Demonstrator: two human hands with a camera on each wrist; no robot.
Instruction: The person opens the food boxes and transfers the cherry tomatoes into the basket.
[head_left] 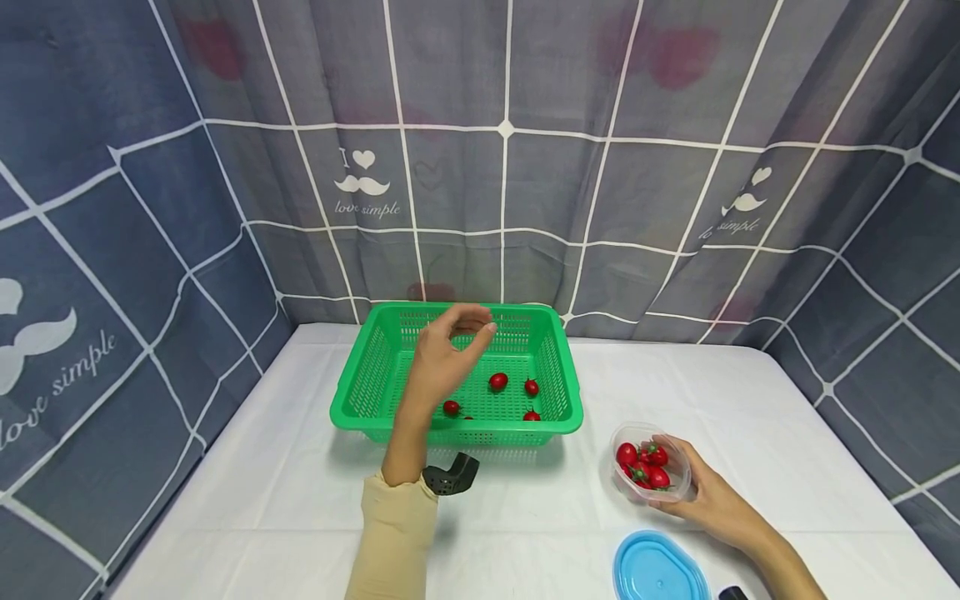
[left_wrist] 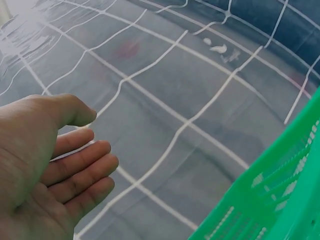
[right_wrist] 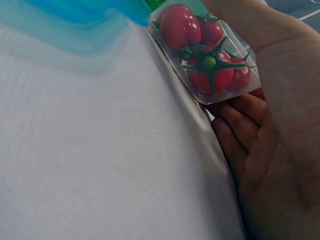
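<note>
My left hand [head_left: 447, 354] is raised over the green plastic basket [head_left: 562, 408], its fingers slightly bent and apart from the thumb. Nothing lies between them in the left wrist view, where the hand [left_wrist: 60, 160] shows palm and fingertips. Several cherry tomatoes [head_left: 498, 382] lie scattered on the basket's floor. On the right, my right hand [head_left: 712, 500] grips a small clear plastic container [head_left: 626, 492] by its side, thumb near and fingers behind. Several red cherry tomatoes [right_wrist: 180, 27] with green stems fill the container, which stands upright on the table.
A blue lid [head_left: 660, 571] lies on the white-covered table [head_left: 510, 533] in front of the container. A dark object [head_left: 732, 593] shows at the bottom edge, beside the right forearm. Grey checked curtains [head_left: 465, 183] enclose the table at the back and both sides.
</note>
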